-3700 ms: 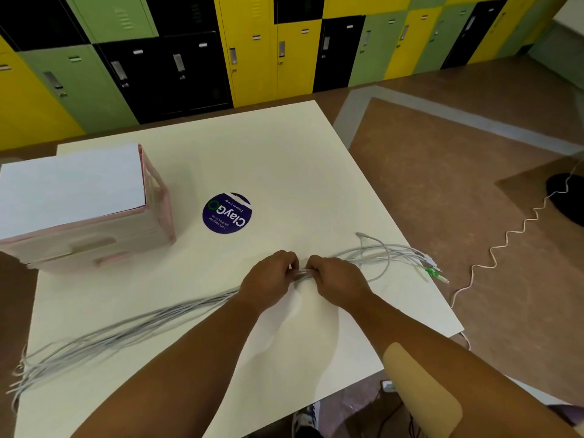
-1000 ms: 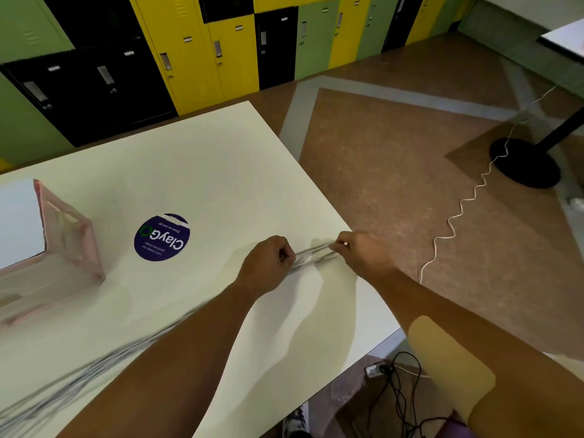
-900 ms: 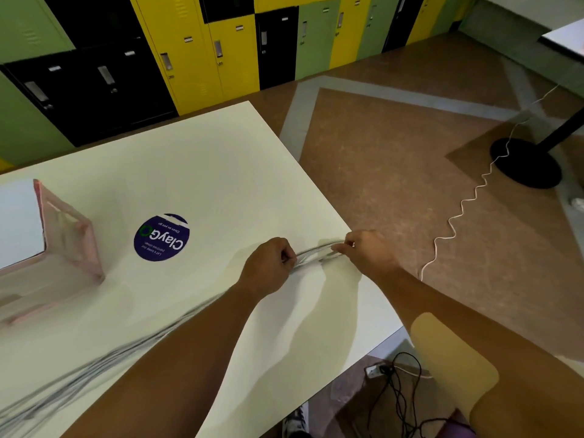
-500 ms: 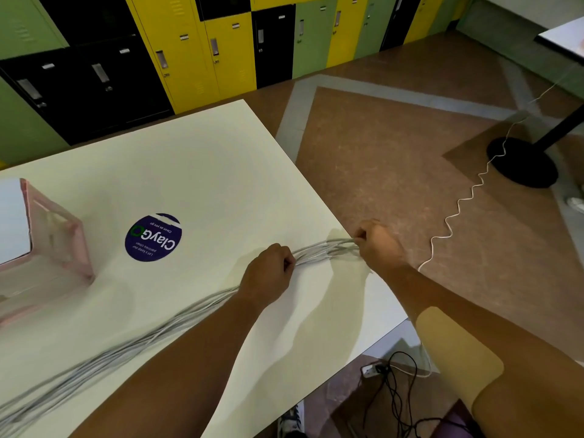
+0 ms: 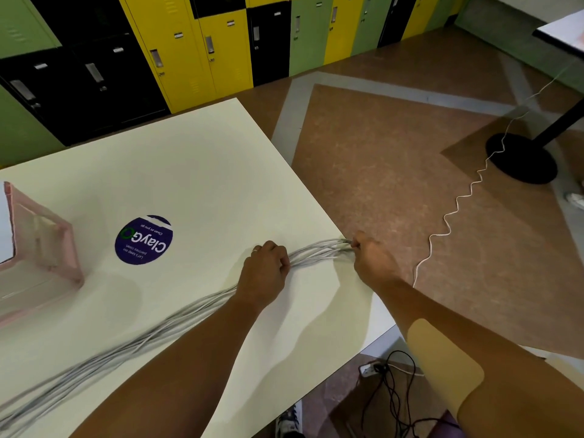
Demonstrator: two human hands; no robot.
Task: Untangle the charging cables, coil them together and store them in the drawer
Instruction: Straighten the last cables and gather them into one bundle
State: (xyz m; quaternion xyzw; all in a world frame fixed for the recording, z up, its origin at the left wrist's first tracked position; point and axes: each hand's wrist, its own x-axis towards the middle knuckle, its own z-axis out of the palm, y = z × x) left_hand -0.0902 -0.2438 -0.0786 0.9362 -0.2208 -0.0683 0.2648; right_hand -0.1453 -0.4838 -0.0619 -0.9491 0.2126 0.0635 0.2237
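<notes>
- My left hand [image 5: 264,273] and right hand [image 5: 371,260] each grip the grey cable bundle [image 5: 316,252].
- The bundle lies along the table [image 5: 205,172], running from near left to the right edge.

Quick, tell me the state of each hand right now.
Left hand: closed, gripping the bundle of grey cables.
Right hand: closed, gripping the same bundle further to the right.

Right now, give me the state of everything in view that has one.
charging cables, uncoiled, one bundle stretched between both hands
left hand, gripping the bundle
right hand, gripping the bundle's end
pink drawer unit, drawers' state hidden
lockers, doors shut
</notes>
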